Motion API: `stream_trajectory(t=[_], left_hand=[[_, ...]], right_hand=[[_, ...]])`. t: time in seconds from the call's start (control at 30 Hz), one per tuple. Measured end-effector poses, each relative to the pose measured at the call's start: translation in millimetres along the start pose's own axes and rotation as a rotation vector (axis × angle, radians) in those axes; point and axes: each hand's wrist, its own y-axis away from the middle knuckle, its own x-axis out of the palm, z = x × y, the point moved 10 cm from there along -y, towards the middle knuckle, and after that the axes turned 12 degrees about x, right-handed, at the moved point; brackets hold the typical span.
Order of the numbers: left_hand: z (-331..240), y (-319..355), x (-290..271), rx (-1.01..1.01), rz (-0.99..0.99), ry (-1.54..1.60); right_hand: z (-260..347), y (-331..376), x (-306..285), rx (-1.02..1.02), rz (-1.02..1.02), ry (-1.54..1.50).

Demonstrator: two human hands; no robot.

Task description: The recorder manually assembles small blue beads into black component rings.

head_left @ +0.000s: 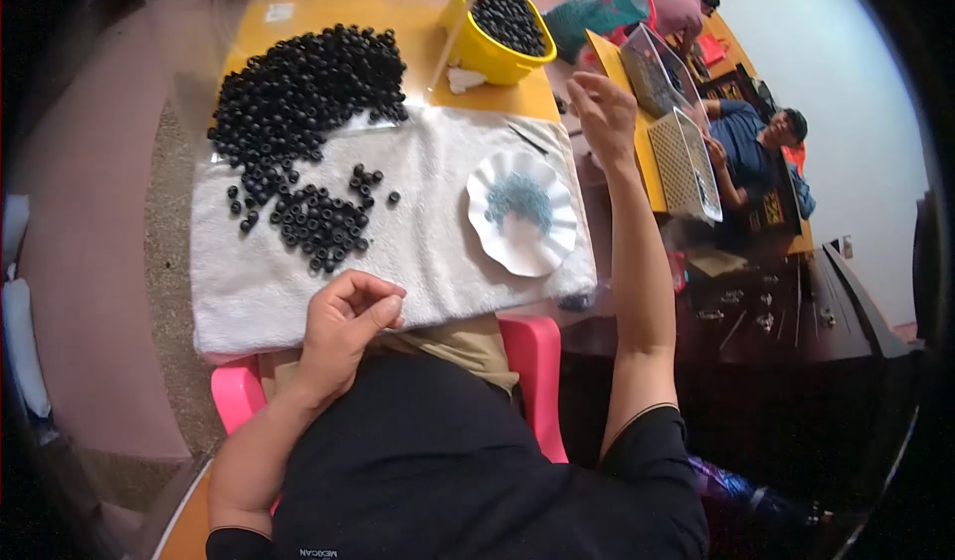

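Note:
My left hand (343,323) rests at the near edge of a white towel (438,252), its fingers curled with thumb against fingertips; whether it pinches anything I cannot make out. A heap of black ring-shaped beads (303,88) lies at the far left of the towel, and a smaller cluster of them (323,220) sits just beyond my left hand. My right hand (602,107) is raised past the towel's right edge, fingers loosely bent, nothing visible in it. A white scalloped dish (532,252) with small blue-grey rings stands between the two hands.
A yellow bucket (487,53) of black beads stands on the yellow table behind the towel. A pink stool (532,361) is under me. At the right, other people sit by wire-mesh trays (686,167) and a dark table (796,311).

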Motion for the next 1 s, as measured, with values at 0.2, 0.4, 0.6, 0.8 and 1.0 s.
stream_trajectory(t=[0.2, 0.4, 0.6, 0.8, 1.0], left_hand=[[7, 1, 5, -0.048, 0.056, -0.022], [10, 4, 7, -0.065, 0.049, -0.048], [11, 5, 8, -0.010, 0.070, -0.083], [10, 6, 8, -0.002, 0.051, -0.036], [9, 6, 8, -0.024, 0.069, -0.062]], right_hand=[[-10, 116, -57, 0.136, 0.106, -0.111], [-54, 205, -83, 0.420, 0.110, -0.046], [4, 256, -38, 0.114, 0.248, 0.076], [29, 272, 5, -0.139, 0.293, 0.437], [31, 280, 17, -0.233, 0.314, 0.557]])
